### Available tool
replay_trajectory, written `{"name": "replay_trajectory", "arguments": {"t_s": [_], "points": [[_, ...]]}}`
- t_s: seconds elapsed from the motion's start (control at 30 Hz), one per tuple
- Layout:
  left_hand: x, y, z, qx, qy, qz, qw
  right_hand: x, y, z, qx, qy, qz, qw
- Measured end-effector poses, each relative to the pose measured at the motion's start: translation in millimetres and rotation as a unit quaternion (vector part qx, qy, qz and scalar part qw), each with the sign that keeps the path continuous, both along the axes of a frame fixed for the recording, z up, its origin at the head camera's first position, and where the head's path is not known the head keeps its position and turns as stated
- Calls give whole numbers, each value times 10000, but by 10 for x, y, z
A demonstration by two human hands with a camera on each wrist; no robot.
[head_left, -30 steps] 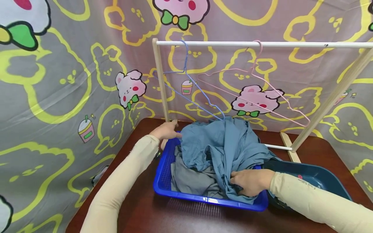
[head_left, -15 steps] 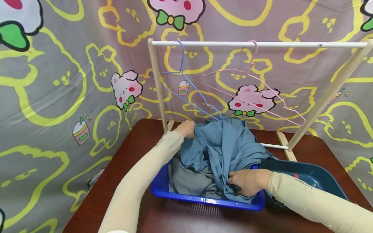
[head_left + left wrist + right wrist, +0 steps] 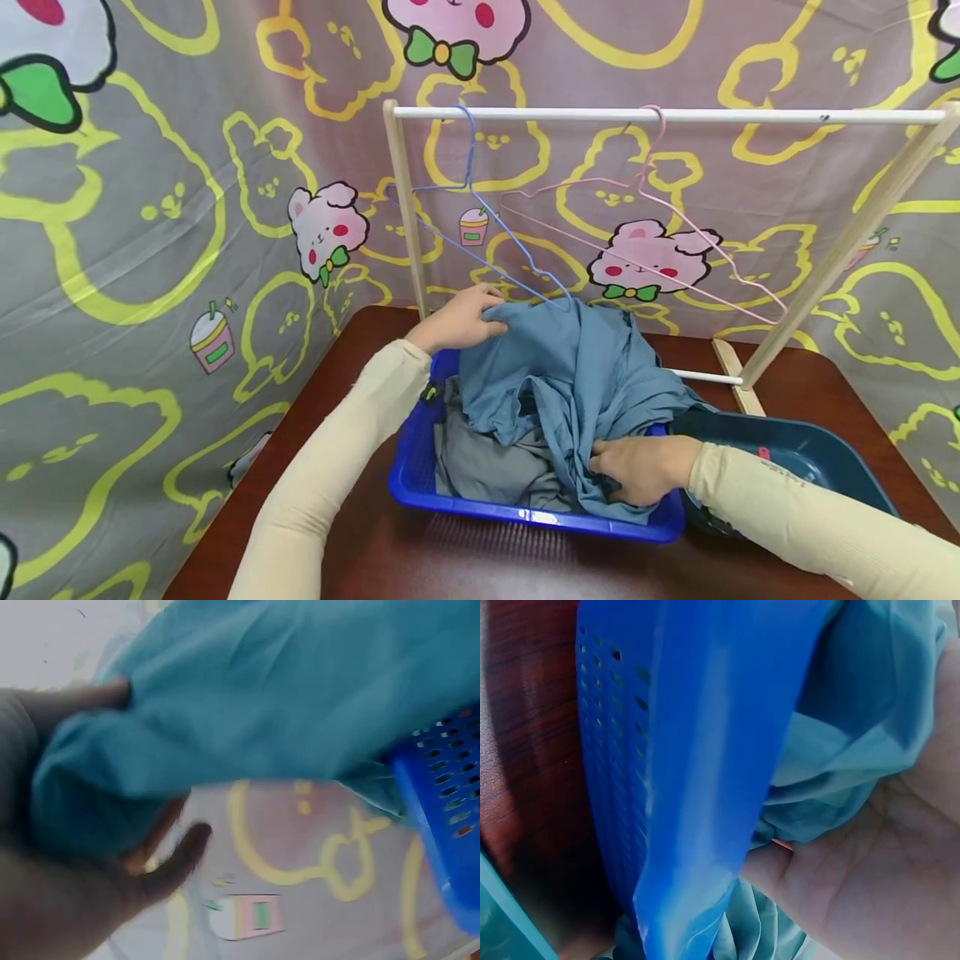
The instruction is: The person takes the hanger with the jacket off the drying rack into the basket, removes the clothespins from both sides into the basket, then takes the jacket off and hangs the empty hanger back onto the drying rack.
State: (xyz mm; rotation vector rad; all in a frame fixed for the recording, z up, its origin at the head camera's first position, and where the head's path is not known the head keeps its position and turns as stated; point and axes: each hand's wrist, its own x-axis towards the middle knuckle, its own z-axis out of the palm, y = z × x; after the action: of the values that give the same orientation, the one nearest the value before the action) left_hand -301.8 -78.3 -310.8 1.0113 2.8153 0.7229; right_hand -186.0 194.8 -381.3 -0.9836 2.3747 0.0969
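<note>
A blue crumpled garment (image 3: 547,350) is heaped over the blue plastic basket (image 3: 487,505), on top of a grey garment (image 3: 491,467). My left hand (image 3: 461,321) is at the back left of the heap, with the blue cloth (image 3: 247,712) lifted between thumb and fingers in the left wrist view. At the basket's front right, my right hand (image 3: 643,468) grips a bunched fold; in the right wrist view the fold (image 3: 855,750) lies against the palm beside the basket wall. A blue hanger (image 3: 517,237) on the rack reaches down to the garment's top.
The clothes rack has a white rail (image 3: 562,114) and wooden posts. A pink hanger (image 3: 697,225) hangs right of the blue one. Against the basket's right side stands a dark teal basin (image 3: 810,442). All rest on a brown table (image 3: 352,367), with patterned cloth behind and left.
My left hand moved from the basket's left rim onto the blue garment, then drew up and back left, raising its edge slightly. The right hand keeps its place.
</note>
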Motion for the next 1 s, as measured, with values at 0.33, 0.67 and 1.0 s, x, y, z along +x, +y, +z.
{"name": "replay_trajectory", "arguments": {"t_s": [0.33,0.67,1.0], "points": [[477,125,-411,-2245,259,-1790,9575,21,50,54,-433,81,-13,9990],[498,254,-580,-3217,-609,-1638,9306,-22,407,402,-1944,1932,50,9617],[-95,133,-308,-899,-1555,-125,9837,-515,918,267,-2117,1475,-2082,9434]]}}
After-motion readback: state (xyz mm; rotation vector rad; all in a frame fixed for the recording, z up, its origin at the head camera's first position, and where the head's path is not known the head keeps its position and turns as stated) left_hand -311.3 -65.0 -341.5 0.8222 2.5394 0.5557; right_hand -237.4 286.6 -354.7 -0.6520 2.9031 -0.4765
